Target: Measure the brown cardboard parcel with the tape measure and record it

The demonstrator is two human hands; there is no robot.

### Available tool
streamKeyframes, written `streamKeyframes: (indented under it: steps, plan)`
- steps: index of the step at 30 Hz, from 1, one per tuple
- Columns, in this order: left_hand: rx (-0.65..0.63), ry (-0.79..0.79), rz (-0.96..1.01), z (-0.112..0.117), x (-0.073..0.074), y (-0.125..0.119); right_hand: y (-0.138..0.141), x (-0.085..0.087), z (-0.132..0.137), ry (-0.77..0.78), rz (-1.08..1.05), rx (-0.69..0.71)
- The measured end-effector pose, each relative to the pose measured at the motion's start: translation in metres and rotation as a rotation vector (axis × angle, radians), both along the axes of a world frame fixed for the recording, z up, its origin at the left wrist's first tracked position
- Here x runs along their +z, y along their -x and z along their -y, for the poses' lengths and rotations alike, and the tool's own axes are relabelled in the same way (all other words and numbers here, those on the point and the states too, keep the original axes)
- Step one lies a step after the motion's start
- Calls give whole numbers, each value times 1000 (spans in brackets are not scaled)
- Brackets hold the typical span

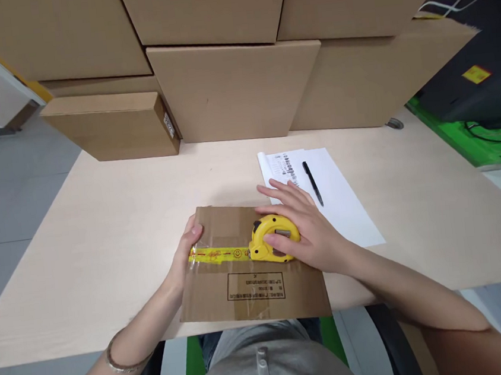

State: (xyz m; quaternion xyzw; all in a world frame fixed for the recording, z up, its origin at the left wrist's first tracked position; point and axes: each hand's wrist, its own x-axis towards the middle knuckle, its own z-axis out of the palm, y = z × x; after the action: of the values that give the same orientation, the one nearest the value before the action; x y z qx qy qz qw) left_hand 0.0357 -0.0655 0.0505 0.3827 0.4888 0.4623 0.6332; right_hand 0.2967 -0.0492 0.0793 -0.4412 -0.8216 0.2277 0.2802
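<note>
A flat brown cardboard box (217, 298) with a printed black-framed label lies at the table's near edge. My left hand (183, 251) grips its left side, thumb on the top face. A yellow tape measure (274, 219) rests on the box, right of its middle. From it, a yellow strip (222, 254) with red print and a smiley runs left to the box's edge near my left hand. My right hand (308, 229) holds the tape measure, its thumb across the case and its other fingers stretched past the far side. The left fingers under the box are hidden.
White paper sheets (341, 202) lie beyond my right hand, with a black pen (313, 184) on them. Large cardboard boxes (236, 93) line the table's far edge, and a smaller box (123, 129) stands at the far left. Dark equipment (455, 94) stands at the right.
</note>
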Motion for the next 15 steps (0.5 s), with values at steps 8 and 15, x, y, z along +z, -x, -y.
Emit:
streamKeyframes:
  steps: [8, 15]
  plan:
    - [95, 154, 63, -2, 1, -3, -20, -7, -3, 84, -15, -159]
    - [180, 153, 73, -4, 1, -6, -107, -33, -58, 406, 437, -643]
